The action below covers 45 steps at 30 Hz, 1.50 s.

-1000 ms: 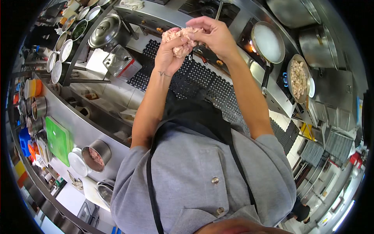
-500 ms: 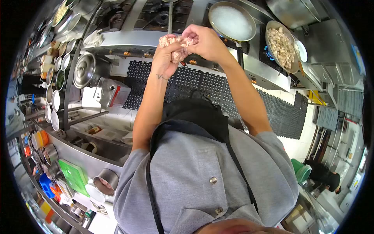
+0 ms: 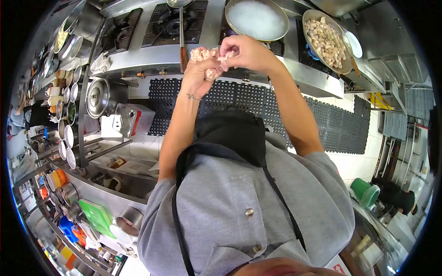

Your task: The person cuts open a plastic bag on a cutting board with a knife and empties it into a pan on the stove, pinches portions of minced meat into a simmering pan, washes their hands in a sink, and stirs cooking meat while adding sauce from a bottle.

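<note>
My left hand (image 3: 198, 76) holds a clump of pale pink raw meat (image 3: 202, 55), its thumb lying across the clump. Just to the right, my right hand (image 3: 246, 53) pinches a small piece at the clump's edge. Both hands are raised before the stove front. Behind them a pan of foamy white liquid (image 3: 258, 19) sits on the stove. Farther right, a pan of pale meat chunks (image 3: 326, 42) stands over a blue flame. A ladle (image 3: 182, 32) with a brown handle lies across a burner on the left.
A lidded steel pot (image 3: 98, 97) stands at the left, near several small bowls. Lower left, a green board (image 3: 95, 216) and a steel pot (image 3: 129, 221) are on a counter. Black mats (image 3: 221, 99) cover the floor. Another person (image 3: 396, 195) is at the far right.
The view has turned, so the stove and its pans now lie straighter across the top and more of the ladle shows. Both hands stay together at the meat; the right fingers have shifted on it.
</note>
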Tool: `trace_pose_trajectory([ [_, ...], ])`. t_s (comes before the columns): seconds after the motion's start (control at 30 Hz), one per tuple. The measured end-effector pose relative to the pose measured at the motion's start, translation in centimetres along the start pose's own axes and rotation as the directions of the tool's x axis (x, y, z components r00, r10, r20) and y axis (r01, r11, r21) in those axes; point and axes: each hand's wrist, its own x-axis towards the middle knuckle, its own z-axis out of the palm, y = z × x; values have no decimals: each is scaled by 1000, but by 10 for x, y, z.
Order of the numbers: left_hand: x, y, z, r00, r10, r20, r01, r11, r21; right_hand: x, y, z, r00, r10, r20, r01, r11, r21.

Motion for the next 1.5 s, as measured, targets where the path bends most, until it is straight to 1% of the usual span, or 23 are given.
trace_pose_trajectory([
  [0.07,-1,5,-10,999,-10,38,10,1000,-25,-2,15,4,990,138,39,-137,832,538],
  [0.13,-8,12,-15,1000,-4,7,5,996,-84,-3,18,12,984,177,25,-151,747,647],
  [0.2,-8,13,-28,1000,-12,-16,10,997,-78,-6,21,22,984,179,13,-100,492,865],
  [0.23,-10,13,-34,1000,-30,-2,30,992,-120,-7,12,23,954,300,18,-140,391,910],
  [0.27,-10,14,-38,999,-46,16,48,986,-162,-9,20,26,953,304,11,-136,391,910],
  [0.37,-15,14,-48,997,-81,-2,79,974,-212,-13,39,36,964,257,69,-90,68,994],
  [0.5,-27,11,-54,992,-99,-72,80,971,-227,-7,25,46,878,466,-106,-3,227,974],
  [0.67,-44,5,-71,989,-82,-123,51,970,-236,-4,48,42,914,405,-15,-88,233,969],
  [0.73,-50,3,-78,988,-70,-140,35,971,-238,-2,48,32,926,375,38,-15,-65,998],
  [0.8,-53,2,-87,988,-100,-120,70,969,-236,5,54,16,906,423,20,-20,-4,1000],
  [0.87,-62,0,-87,988,-54,-143,19,971,-238,9,66,-2,744,655,-135,-114,323,939],
  [0.9,-65,0,-88,980,-38,-198,-9,973,-230,9,76,-7,693,657,-296,-121,512,850],
  [0.93,-68,-1,-89,967,-22,-253,-35,975,-221,10,107,-18,706,584,-401,-201,708,677],
  [0.97,-70,-2,-93,969,-31,-244,-25,975,-223,12,133,-25,658,552,-512,-266,807,528],
  [1.0,-69,-2,-101,970,-28,-242,-28,975,-222,15,151,-33,613,496,-615,-338,868,363],
  [1.07,-70,-6,-117,975,-102,-199,46,963,-267,23,165,-52,596,511,-619,-424,856,298],
  [1.13,-72,-11,-109,968,-79,-237,22,972,-234,29,194,-73,579,524,-625,-508,831,227],
  [1.23,-73,-12,-91,968,-4,-249,-52,974,-219,29,205,-93,548,275,-790,-466,884,-16],
  [1.27,-75,-15,-87,974,34,-224,-91,965,-245,23,191,-92,561,279,-779,-466,885,-18],
  [1.33,-69,-18,-85,991,81,-105,-110,945,-309,2,99,-70,605,363,-709,-291,929,227],
  [1.37,-66,-18,-79,988,91,-121,-128,930,-345,-3,82,-52,710,313,-630,-272,948,164],
  [1.43,-62,-17,-67,986,98,-136,-147,893,-424,-11,48,-4,904,217,-367,-176,974,142],
  [1.5,-54,-16,-60,991,89,-95,-126,852,-508,-15,13,45,988,108,-111,-82,971,223],
])
